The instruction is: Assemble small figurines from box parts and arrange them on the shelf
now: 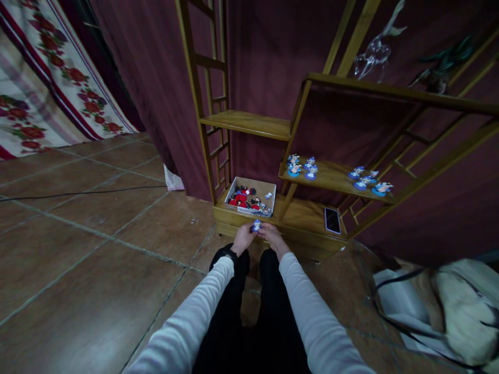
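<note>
My left hand [242, 239] and my right hand [272, 235] meet in front of my knees, both pinching a small blue and white figurine [256, 225]. Just beyond them an open cardboard box [270, 200] with several red, black and blue toy pieces rests on the bottom board of a wooden shelf unit [300, 215]. More blue figurines stand on the middle shelf in two groups, one on the left [302, 167] and one on the right [370, 181].
A black phone [332, 220] lies on the bottom shelf board. A glass animal [376, 49] and a dark ornament [444, 65] stand on the top shelf. Bags [448, 306] sit on the tiled floor at right. A cable [78, 193] crosses the floor at left.
</note>
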`<state>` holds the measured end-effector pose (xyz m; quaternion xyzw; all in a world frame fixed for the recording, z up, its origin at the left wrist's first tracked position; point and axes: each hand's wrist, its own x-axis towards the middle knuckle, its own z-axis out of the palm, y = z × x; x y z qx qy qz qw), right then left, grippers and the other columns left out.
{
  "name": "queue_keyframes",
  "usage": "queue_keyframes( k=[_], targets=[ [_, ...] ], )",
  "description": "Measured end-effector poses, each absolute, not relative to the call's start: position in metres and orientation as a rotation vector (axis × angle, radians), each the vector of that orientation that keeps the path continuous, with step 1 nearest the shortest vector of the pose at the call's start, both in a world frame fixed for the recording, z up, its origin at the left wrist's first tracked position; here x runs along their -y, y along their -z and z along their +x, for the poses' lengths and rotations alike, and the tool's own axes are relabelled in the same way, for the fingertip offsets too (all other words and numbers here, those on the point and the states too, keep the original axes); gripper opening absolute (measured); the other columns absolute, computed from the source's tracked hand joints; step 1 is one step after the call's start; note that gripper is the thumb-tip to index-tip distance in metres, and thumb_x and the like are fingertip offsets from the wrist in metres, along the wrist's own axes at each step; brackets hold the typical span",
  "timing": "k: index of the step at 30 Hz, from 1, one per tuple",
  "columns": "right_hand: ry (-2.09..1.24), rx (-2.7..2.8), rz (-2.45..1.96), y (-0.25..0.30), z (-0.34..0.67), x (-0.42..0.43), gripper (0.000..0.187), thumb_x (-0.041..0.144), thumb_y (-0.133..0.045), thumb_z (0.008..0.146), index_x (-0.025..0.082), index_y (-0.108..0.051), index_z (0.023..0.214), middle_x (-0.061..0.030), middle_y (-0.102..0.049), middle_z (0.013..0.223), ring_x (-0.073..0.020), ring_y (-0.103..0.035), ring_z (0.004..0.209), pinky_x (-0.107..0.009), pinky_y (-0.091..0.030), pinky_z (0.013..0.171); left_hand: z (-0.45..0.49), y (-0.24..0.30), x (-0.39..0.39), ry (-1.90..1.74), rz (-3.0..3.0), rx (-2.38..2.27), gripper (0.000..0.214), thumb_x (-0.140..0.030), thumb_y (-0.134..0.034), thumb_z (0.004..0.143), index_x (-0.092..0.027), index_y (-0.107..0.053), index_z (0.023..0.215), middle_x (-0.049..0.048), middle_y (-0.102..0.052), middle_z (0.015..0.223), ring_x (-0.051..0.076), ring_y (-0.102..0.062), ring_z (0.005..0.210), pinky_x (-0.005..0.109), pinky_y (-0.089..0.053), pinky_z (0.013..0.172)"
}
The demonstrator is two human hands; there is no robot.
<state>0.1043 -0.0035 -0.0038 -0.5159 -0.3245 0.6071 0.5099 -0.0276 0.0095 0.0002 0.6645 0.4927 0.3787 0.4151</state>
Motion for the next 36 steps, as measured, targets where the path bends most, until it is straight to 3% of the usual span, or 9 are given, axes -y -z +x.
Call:
queue_keyframes(
  k=[10, 19, 36],
  targets=[
    [-1.501, 0.785, -1.207, -0.001, 0.102, 0.004, 0.023, 0.025, -0.067, 0.061, 0.016, -0.063, 0.082, -0.0025, -0.066, 0.077, -0.0114, -0.061, 0.066, -0.026, -0.049, 0.068, -0.028, 0.017, -0.023, -1.064, 1.249, -1.171, 0.034, -0.013, -0.071, 0.055, -0.014, -0.061, 0.088, 0.0009, -0.064, 0.066, 0.013, -0.059, 0.061, 0.026, -0.046, 0.062],
    [-1.485, 0.732, -1.225, 0.002, 0.103, 0.003, 0.02, 0.027, -0.064, 0.066, 0.018, -0.063, 0.084, -0.0007, -0.064, 0.066, -0.0089, -0.057, 0.056, -0.023, -0.048, 0.06, -0.029, 0.001, -0.016, -0.982, 1.191, -1.033, 0.024, -0.027, -0.068, 0.061, -0.012, -0.062, 0.078, 0.0011, -0.062, 0.061, 0.009, -0.053, 0.051, 0.022, -0.043, 0.052],
    [-1.482, 0.776, -1.167, -0.008, 0.102, 0.007, 0.025, 0.021, -0.067, 0.057, 0.017, -0.062, 0.081, -0.0017, -0.066, 0.078, -0.0131, -0.062, 0.07, -0.028, -0.048, 0.071, -0.03, 0.004, -0.018, -1.05, 1.056, -1.063, 0.021, -0.021, -0.069, 0.061, -0.012, -0.061, 0.078, 0.0012, -0.061, 0.063, 0.008, -0.055, 0.05, 0.021, -0.045, 0.053]
  ],
)
